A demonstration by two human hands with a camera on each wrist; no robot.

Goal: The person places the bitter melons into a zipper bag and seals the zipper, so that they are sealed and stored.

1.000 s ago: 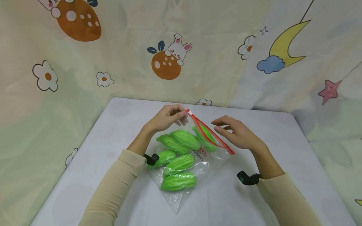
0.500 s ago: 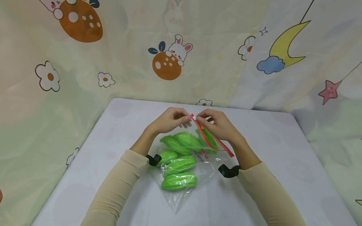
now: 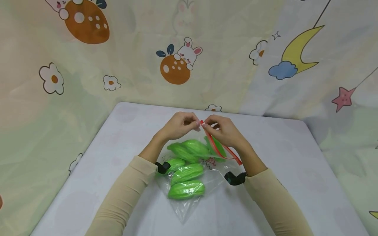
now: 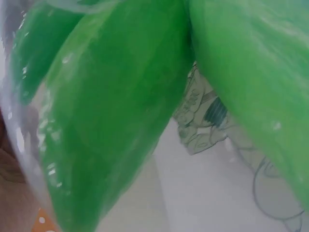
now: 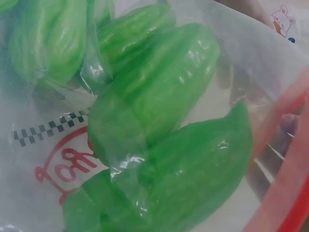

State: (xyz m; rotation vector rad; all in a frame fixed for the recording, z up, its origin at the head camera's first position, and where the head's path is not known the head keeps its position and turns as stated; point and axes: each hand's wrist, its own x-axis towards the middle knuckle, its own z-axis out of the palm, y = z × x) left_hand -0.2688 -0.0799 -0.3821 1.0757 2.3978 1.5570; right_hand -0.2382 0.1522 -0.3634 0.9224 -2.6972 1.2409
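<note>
A clear plastic zip bag (image 3: 214, 178) with red print lies on the table. Inside it are several green, ridged, oblong fruits (image 3: 186, 190), their exact kind unclear; a fruit (image 4: 111, 111) fills much of the left wrist view. My left hand (image 3: 180, 126) pinches the bag's far upper corner. Right beside it, my right hand (image 3: 225, 131) pinches the same end of the red zip strip (image 3: 237, 159), where its fingers largely cover the white slider. The mouth gapes between its two red edges. In the right wrist view, the red strip (image 5: 300, 208) runs past the fruits (image 5: 203, 169).
The bag rests on a table with a pale cloth (image 3: 97, 170). Behind it hangs a patterned curtain (image 3: 224, 75) with rabbits, flowers and a moon. Each wrist wears a small black camera, one (image 3: 235, 178) on the right.
My right hand has moved left from beside the bag's mouth to the zip's far end and now pinches it. The bag's upper corner has shifted slightly right with my left hand.
</note>
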